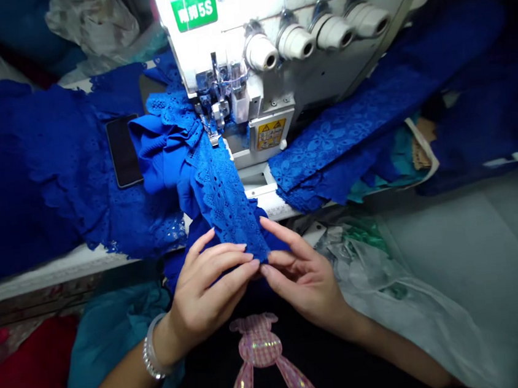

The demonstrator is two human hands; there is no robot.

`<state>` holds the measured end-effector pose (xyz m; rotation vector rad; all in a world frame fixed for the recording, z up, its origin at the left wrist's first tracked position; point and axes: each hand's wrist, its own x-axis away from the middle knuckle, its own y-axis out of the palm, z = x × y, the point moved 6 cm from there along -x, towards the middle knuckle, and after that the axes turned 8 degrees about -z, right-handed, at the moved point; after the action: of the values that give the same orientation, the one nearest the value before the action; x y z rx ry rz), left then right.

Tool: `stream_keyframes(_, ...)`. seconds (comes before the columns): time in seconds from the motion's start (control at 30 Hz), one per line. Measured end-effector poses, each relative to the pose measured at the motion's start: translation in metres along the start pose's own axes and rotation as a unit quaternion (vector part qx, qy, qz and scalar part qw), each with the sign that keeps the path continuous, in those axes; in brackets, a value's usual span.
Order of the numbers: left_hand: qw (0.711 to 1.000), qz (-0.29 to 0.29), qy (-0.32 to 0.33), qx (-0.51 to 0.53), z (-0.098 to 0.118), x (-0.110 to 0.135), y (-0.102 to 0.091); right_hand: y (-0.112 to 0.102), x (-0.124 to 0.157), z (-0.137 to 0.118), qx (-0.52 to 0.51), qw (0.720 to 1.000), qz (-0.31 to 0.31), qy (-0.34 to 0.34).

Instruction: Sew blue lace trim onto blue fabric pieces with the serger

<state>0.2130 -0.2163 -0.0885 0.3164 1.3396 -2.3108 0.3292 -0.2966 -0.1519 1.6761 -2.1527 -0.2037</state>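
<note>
A strip of blue lace fabric [228, 191] runs from under the presser foot [214, 138] of a white sewing machine [230, 12] down toward me. My left hand [213, 282] lies over the left side of the strip's near end, its fingers closed on the lace with the fingertips meeting my right hand. From the right, my right hand [301, 270] pinches the same end between thumb and fingers, its index finger raised along the edge. Bunched plain blue cloth [162, 155] lies left of the presser foot, joined to or touching the lace.
A dark phone [124, 151] lies on blue lace pieces [62, 171] at the left. More folded blue lace [336, 133] is stacked right of the machine. Below the table are teal cloth [112, 339], red cloth [37, 378] and a clear plastic bag [389, 291].
</note>
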Motion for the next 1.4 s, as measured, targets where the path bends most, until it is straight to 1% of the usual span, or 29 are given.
stream_keyframes(0.1,1.000,-0.003,-0.005,0.018,0.004,0.000,-0.005,0.000,0.000,-0.003,0.028,1.000,-0.010,-0.010)
stream_keyframes(0.2,1.000,-0.003,0.002,0.005,0.008,0.001,-0.008,0.001,-0.002,-0.006,0.046,0.999,-0.010,-0.022)
stream_keyframes(0.3,0.999,-0.013,0.032,-0.021,0.008,0.004,-0.005,0.002,-0.005,-0.012,0.069,0.997,-0.013,-0.038)
stream_keyframes(0.4,0.997,-0.031,0.057,-0.038,0.005,0.004,-0.001,0.002,-0.009,-0.016,0.109,0.993,-0.019,-0.032)
stream_keyframes(0.5,0.993,-0.008,0.102,-0.054,0.006,0.002,-0.008,0.001,-0.011,-0.021,0.158,0.986,-0.038,-0.030)
stream_keyframes(0.57,0.992,-0.002,0.114,-0.045,0.005,0.001,-0.013,0.002,-0.013,-0.028,0.210,0.974,-0.063,-0.063)
stream_keyframes(0.6,0.993,-0.003,0.117,-0.033,0.004,0.001,-0.014,0.003,-0.013,-0.033,0.248,0.961,-0.073,-0.098)
stream_keyframes(0.63,0.993,-0.003,0.118,-0.020,0.001,0.000,-0.014,0.005,-0.012,-0.039,0.292,0.942,-0.080,-0.144)
stream_keyframes(0.7,0.993,0.011,0.121,-0.009,-0.008,-0.005,-0.014,0.010,-0.009,-0.052,0.377,0.889,-0.081,-0.249)
stream_keyframes(0.73,0.993,0.021,0.116,-0.022,-0.015,-0.010,-0.013,0.014,-0.007,-0.056,0.412,0.858,-0.083,-0.295)
stream_keyframes(0.77,0.993,0.032,0.100,-0.051,-0.025,-0.017,-0.011,0.018,-0.005,-0.059,0.438,0.830,-0.089,-0.334)
stream_keyframes(0.87,0.982,0.054,0.005,-0.179,-0.062,-0.043,-0.011,0.031,0.002,-0.059,0.490,0.752,-0.111,-0.427)
stream_keyframes(0.9,0.976,0.064,-0.021,-0.208,-0.072,-0.050,-0.014,0.033,0.005,-0.059,0.505,0.730,-0.102,-0.448)
stream_keyframes(0.93,0.971,0.070,-0.037,-0.226,-0.080,-0.056,-0.017,0.032,0.008,-0.058,0.522,0.712,-0.077,-0.462)
stream_keyframes(0.97,0.969,0.070,-0.039,-0.235,-0.084,-0.061,-0.021,0.030,0.010,-0.058,0.541,0.698,-0.050,-0.466)
stream_keyframes(1.03,0.969,0.051,-0.014,-0.241,-0.084,-0.064,-0.026,0.023,0.014,-0.057,0.575,0.679,-0.015,-0.457)
stream_keyframes(1.07,0.969,0.035,0.007,-0.243,-0.080,-0.063,-0.028,0.020,0.015,-0.057,0.586,0.676,-0.018,-0.446)
stream_keyframes(1.13,0.969,-0.008,0.038,-0.244,-0.070,-0.056,-0.031,0.015,0.015,-0.055,0.593,0.682,-0.052,-0.424)
stream_keyframes(1.2,0.967,-0.066,0.033,-0.246,-0.062,-0.049,-0.029,0.013,0.012,-0.053,0.586,0.699,-0.080,-0.402)
stream_keyframes(1.27,0.961,-0.111,0.001,-0.254,-0.060,-0.043,-0.025,0.014,0.010,-0.052,0.564,0.710,-0.092,-0.412)
stream_keyframes(1.3,0.959,-0.118,-0.018,-0.257,-0.060,-0.042,-0.021,0.017,0.009,-0.052,0.550,0.712,-0.094,-0.427)
stream_keyframes(1.33,0.959,-0.110,-0.035,-0.259,-0.061,-0.042,-0.018,0.020,0.008,-0.051,0.537,0.713,-0.094,-0.440)
stream_keyframes(1.37,0.960,-0.084,-0.048,-0.262,-0.062,-0.043,-0.016,0.022,0.007,-0.050,0.529,0.713,-0.093,-0.451)
stream_keyframes(1.4,0.962,-0.042,-0.057,-0.265,-0.063,-0.044,-0.014,0.025,0.006,-0.049,0.524,0.711,-0.093,-0.459)
